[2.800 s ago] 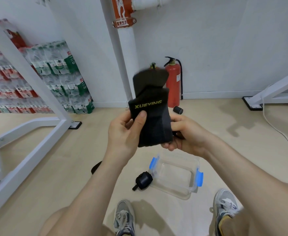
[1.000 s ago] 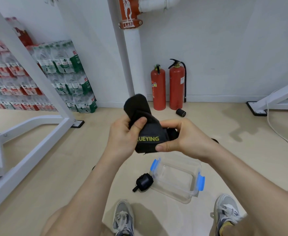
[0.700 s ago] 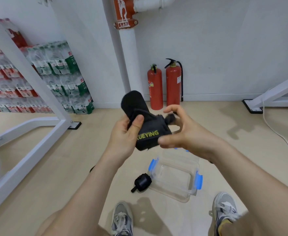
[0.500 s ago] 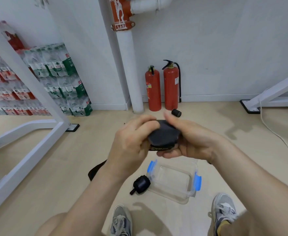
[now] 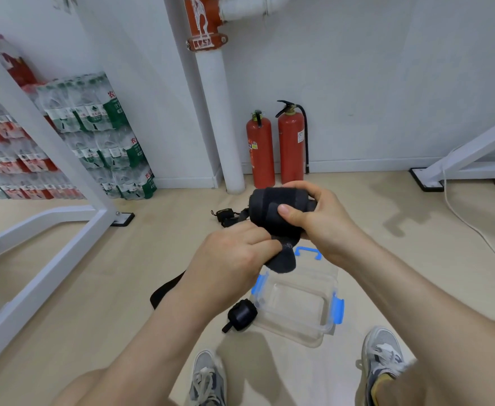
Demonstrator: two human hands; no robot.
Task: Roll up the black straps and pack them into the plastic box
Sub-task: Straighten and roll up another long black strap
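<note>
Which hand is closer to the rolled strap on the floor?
Left. The left hand is just above the rolled strap; the right hand is farther up and right.

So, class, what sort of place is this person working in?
Probably a storeroom or utility corner, perhaps of a gym: stacked packs of bottled water, two red fire extinguishers beside a wall pipe, and a white metal frame.

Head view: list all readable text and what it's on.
"农" on the green label of the water bottle packs; the rest is blurred.
Yellow print on the strap on the floor: too small to read.
Small mark on the tail of the rolled strap: unreadable.
Labels on the fire extinguishers: blurred.
Raised lettering on the red pipe collar: unreadable.
</note>
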